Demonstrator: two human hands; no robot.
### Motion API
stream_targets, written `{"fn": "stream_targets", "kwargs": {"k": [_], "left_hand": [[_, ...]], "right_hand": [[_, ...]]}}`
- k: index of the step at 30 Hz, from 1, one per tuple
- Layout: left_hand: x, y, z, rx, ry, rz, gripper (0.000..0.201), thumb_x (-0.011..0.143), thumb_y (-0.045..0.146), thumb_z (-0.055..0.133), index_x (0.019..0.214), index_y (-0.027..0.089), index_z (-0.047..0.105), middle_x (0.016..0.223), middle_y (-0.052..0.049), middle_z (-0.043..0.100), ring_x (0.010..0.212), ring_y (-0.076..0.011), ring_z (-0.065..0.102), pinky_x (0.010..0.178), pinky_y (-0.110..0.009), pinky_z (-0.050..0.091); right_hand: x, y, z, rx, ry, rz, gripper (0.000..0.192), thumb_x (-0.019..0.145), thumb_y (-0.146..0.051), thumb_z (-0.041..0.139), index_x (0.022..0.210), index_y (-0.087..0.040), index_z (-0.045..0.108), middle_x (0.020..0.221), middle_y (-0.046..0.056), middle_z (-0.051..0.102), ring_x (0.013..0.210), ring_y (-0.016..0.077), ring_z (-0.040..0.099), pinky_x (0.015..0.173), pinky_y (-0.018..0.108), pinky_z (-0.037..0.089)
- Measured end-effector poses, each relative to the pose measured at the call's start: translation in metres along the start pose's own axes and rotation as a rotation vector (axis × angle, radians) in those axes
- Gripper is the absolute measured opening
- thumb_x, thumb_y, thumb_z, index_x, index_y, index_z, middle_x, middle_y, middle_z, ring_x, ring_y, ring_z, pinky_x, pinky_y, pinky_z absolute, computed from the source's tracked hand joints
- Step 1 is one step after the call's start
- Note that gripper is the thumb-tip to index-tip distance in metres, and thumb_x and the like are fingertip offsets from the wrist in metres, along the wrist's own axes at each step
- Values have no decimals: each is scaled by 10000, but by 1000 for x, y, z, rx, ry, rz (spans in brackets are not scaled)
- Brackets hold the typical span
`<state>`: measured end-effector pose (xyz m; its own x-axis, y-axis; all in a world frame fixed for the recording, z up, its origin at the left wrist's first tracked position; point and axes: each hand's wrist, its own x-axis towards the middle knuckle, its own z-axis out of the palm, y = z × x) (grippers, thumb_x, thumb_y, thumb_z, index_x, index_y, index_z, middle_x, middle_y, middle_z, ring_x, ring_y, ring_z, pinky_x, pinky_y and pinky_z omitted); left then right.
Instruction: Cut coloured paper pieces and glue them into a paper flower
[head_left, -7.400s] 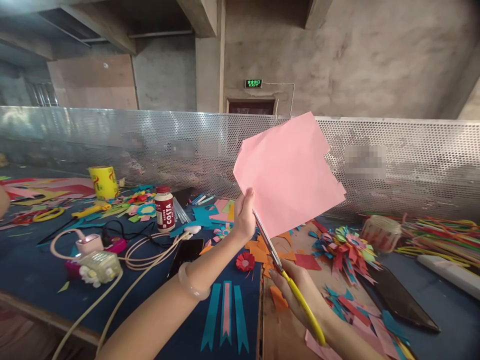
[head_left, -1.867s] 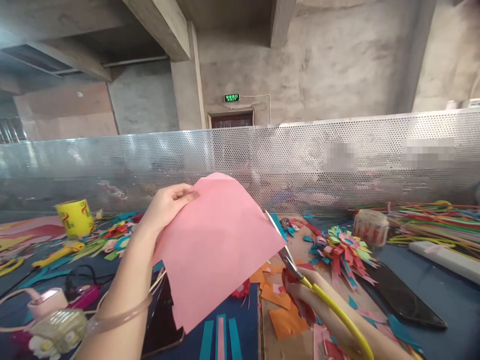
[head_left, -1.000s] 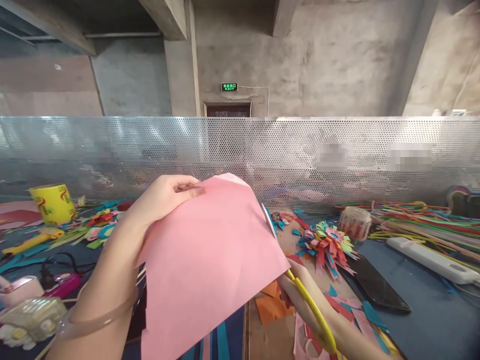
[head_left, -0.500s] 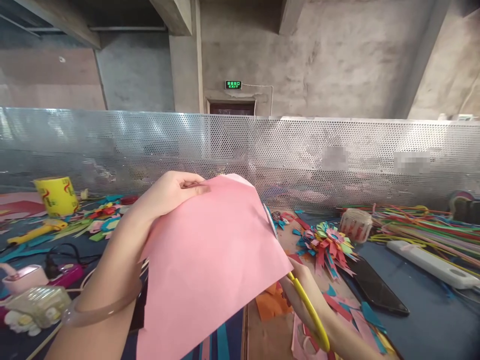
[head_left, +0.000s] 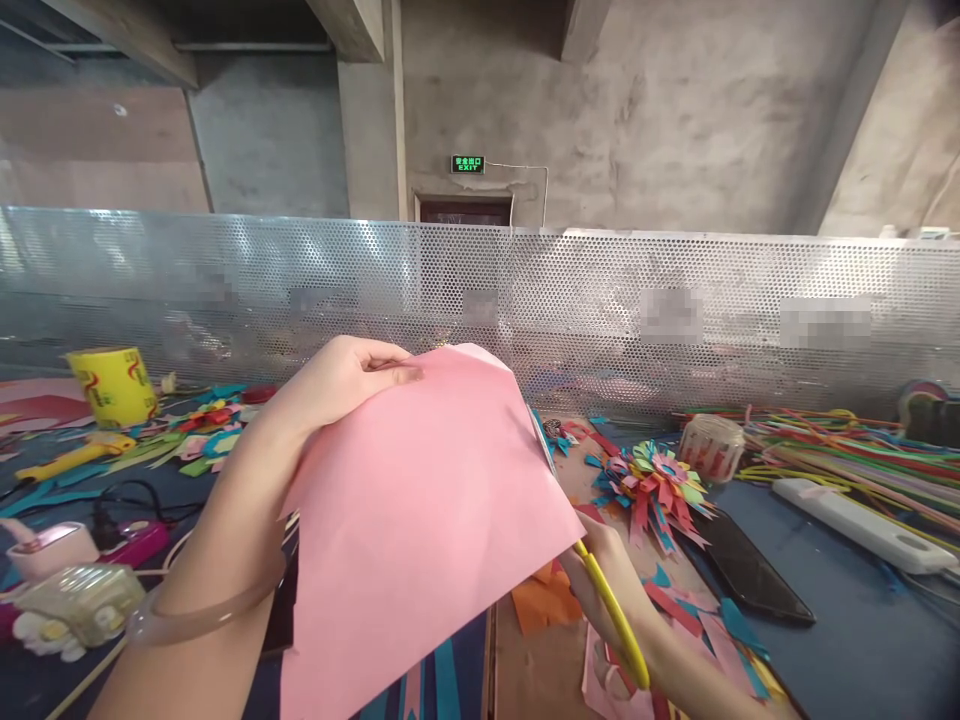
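Left fingers (head_left: 396, 376) pinch pink paper (head_left: 435, 520) by its top edge, open air above; right fingers (head_left: 594, 537) seemingly grip scissors (head_left: 616, 618).

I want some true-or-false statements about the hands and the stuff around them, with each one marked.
1. The left hand grips the pink sheet. True.
2. The right hand holds a brush. False: it holds yellow-handled scissors.
3. The exit sign has green lettering. True.
4. The yellow cylinder stands right of the paper flower. False: it stands left of it.
5. A black phone lies right of the pink sheet. True.
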<state>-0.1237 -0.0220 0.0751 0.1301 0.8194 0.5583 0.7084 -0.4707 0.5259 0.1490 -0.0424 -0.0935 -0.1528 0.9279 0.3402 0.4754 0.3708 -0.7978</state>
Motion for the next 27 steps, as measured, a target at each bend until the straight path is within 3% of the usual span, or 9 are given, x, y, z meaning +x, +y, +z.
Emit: {"fn": "stream_targets", "kwargs": {"k": [13,18,21,24,27], "left_hand": [[2,-2,-1,2,47,-11,277,668,430,640,808,200,701,784,16,696,748,-148,603,646,-209,434],[-2,-30,-27,-23,174,-58,292,682,400,641,845,161,683,836,2,692,725,-134,570,628,-191,416],[-9,-46,-43,-34,198,-142,334,690,414,634,891,149,665,852,-11,685,718,-133,555,605,-184,408],[-11,-49,-44,-38,160,-156,313,686,418,638,849,152,667,834,-8,683,718,-135,557,608,-185,411],[-6,-40,-30,-52,15,-117,280,671,408,651,789,155,679,801,-10,688,717,-140,571,622,-194,424]], "right_hand": [[-2,-2,4,48,-27,86,196,729,-344,430,627,-185,376,566,-48,356,534,96,374,459,198,289],[-7,-12,2,78,-113,97,178,743,-340,448,673,-176,443,583,-45,403,568,105,420,520,207,334],[-8,-12,1,120,-62,132,195,752,-362,458,670,-187,429,562,-47,406,522,102,411,483,211,319],[-5,-9,-5,212,83,148,257,801,-409,427,651,-204,391,525,-53,382,461,96,367,449,218,304],[2,-5,-19,265,98,71,326,829,-450,397,612,-209,366,496,-44,389,457,105,389,467,232,325]]}}
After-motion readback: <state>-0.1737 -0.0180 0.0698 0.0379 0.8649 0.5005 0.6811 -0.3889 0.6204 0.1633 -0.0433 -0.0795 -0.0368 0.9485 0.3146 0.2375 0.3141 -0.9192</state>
